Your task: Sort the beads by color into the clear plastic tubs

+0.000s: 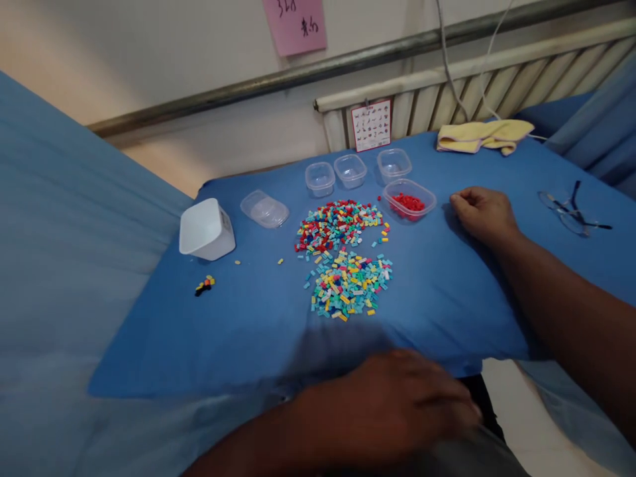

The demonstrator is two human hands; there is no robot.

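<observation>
My right hand [484,211] rests on the blue cloth with its fingers curled in; whatever they may hold is hidden. Just left of it stands a clear plastic tub [421,211] with small red building bricks [407,203] inside. Low in the view, my left hand [392,401] hangs over the near table edge, slightly blurred, fingers stretched to the right and nothing visible in them. Beyond it lie two heaps of mixed bricks: a nearer heap [350,285], mostly light blue and yellow, and a farther heap [338,225] with many red ones.
Three clear tubs [320,179] stand along the back. At left are a clear lid [265,209], a white container [207,230] and a few yellow and black bricks [205,285]. Glasses [574,213] and a yellow cloth [481,137] lie at right. A picture card [371,126] hangs on the radiator.
</observation>
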